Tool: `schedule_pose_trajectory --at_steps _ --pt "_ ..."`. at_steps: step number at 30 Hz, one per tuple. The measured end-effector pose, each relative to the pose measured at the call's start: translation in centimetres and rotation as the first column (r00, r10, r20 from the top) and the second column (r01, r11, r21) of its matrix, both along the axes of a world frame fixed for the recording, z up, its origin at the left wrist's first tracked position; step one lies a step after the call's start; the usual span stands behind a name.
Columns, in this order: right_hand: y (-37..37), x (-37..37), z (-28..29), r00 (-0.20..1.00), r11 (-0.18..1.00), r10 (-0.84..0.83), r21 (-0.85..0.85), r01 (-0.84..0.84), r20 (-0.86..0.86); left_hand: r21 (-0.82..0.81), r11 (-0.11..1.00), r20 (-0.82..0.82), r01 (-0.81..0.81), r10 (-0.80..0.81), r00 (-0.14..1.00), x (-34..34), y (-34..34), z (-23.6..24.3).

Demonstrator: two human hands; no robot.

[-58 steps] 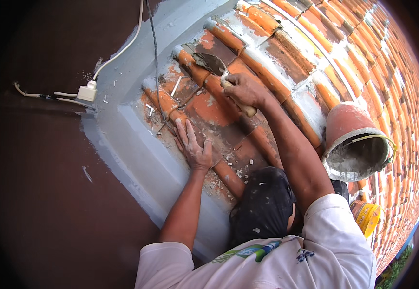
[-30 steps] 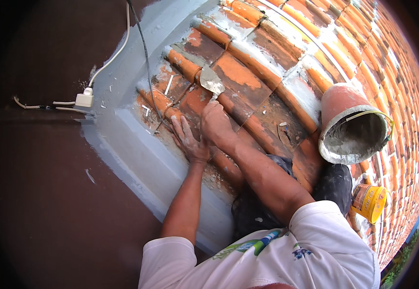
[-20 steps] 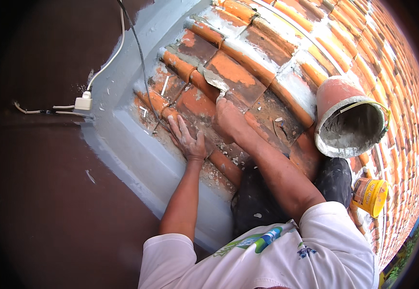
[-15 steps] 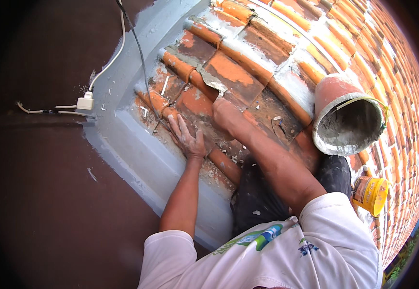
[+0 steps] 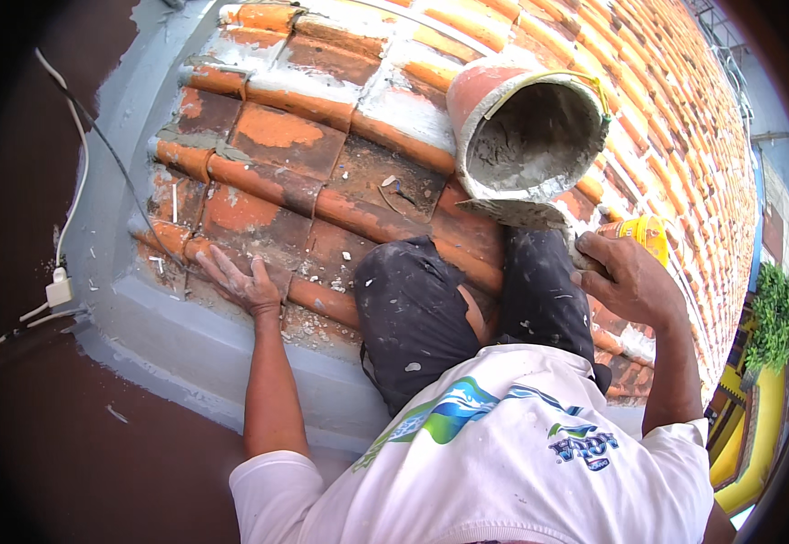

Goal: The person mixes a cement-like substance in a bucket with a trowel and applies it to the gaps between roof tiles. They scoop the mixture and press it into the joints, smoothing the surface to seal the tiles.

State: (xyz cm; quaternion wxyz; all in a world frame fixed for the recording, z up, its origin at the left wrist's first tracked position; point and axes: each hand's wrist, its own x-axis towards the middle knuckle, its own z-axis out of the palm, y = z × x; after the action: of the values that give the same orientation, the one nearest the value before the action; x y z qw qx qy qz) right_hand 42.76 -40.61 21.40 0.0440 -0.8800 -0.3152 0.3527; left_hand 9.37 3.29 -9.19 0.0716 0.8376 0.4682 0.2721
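Observation:
My left hand (image 5: 244,285) lies with fingers spread on a rounded orange roof tile (image 5: 317,301), next to the grey wall base. In my right hand (image 5: 632,276) is a trowel (image 5: 514,213) with a mortar-smeared blade. The blade is at the near rim of a reddish bucket (image 5: 467,98) tipped toward me. Grey mortar (image 5: 540,136) coats the bucket's inside. Fresh-looking grey mortar (image 5: 197,140) sits along a tile ridge near the wall. My fingers partly hide the trowel's handle.
A yellow tub (image 5: 650,238) stands behind my right hand. At the left, a dark cable (image 5: 113,154) crosses onto the tiles, and a white plug (image 5: 59,290) hangs on the wall. Loose crumbs (image 5: 322,317) lie by my left hand. The tiled roof (image 5: 667,109) curves away at right.
My right hand has moved the trowel from the tile ridge rightward to the bucket's rim. My left hand stays on the tile. The view has swung to the right.

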Motion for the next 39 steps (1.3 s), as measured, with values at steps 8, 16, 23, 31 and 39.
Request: schedule_pose_trajectory --at_steps 8,16,23,31,39 --pt "0.3 5.6 -11.2 0.897 0.998 0.058 -0.056 -0.037 0.439 0.048 0.999 -0.007 0.014 -0.013 1.0 -0.4 0.7 -0.7" --pt "3.5 7.4 -15.4 0.994 0.997 -0.073 -0.024 0.076 0.082 0.037 0.999 0.003 0.013 -0.013 1.0 -0.8 0.9 -1.3" --pt "0.6 8.4 -13.9 0.898 0.97 -0.214 0.028 0.243 -0.386 0.031 0.999 0.012 0.021 -0.022 1.0 -0.3 0.7 -0.5" --pt "-2.4 2.5 -7.8 0.432 0.817 -0.261 0.041 0.576 -0.863 0.007 1.0 0.004 0.005 -0.005 1.0 -0.1 -0.1 0.2" --pt "19.3 -5.4 -12.2 0.662 0.811 0.144 0.471 0.347 -0.736 -0.047 0.996 -0.036 -0.072 0.07 0.997 0.5 -0.7 1.1"
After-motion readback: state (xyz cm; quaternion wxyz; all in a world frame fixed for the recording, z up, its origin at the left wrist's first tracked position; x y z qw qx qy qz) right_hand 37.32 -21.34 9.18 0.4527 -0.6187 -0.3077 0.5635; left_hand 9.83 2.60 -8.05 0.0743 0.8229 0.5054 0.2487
